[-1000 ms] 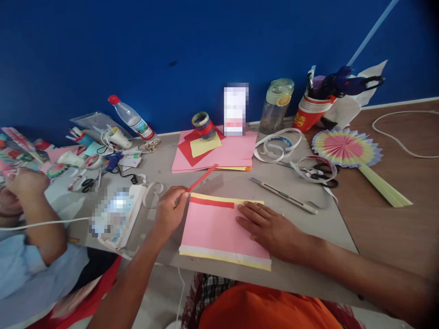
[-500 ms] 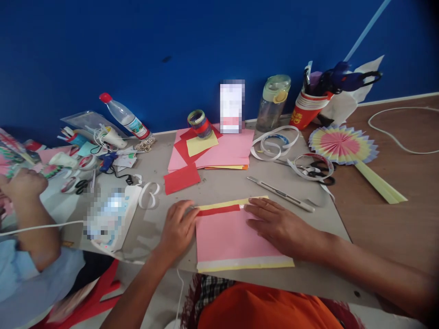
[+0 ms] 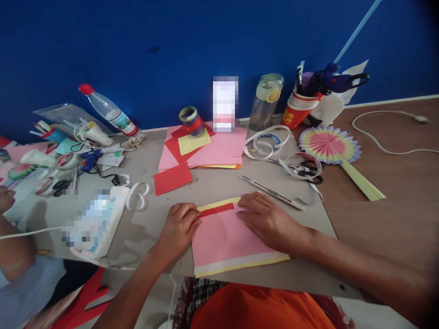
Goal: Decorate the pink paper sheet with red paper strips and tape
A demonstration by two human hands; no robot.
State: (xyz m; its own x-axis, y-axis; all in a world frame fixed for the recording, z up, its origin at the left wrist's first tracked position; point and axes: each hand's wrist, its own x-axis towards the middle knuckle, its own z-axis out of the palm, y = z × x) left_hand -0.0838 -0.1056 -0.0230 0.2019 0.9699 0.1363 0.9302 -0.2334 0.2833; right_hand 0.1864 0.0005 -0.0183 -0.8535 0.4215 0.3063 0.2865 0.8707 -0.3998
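Note:
A pink sheet of paper [image 3: 219, 242] lies before me with white and yellow layers showing along its near edge. A red strip [image 3: 216, 210] runs along its far edge, beside a yellow border. My left hand [image 3: 180, 226] is closed at the far left corner, its thumb and fingers pinching the layered paper. My right hand [image 3: 270, 221] grips the far right part of the sheet with bent fingers and covers that corner. Behind my right hand lies a silver utility knife [image 3: 272, 193]. A loose red paper piece [image 3: 173, 178] rests beyond my left hand.
A pink paper stack [image 3: 222, 153] holds a tape roll [image 3: 192, 121]; a phone [image 3: 225, 103] stands behind. Scissors [image 3: 313, 176], a pleated paper fan [image 3: 329, 144], a bottle [image 3: 266, 103] and a red cup [image 3: 298, 109] are rightward. A white device [image 3: 115, 210] and a co-worker's arm [image 3: 15, 242] are leftward.
The view has shifted a little to the right. My right fingers have bent more at the paper's far edge, and the sheet has tilted slightly. The co-worker's hand has moved mostly out of view.

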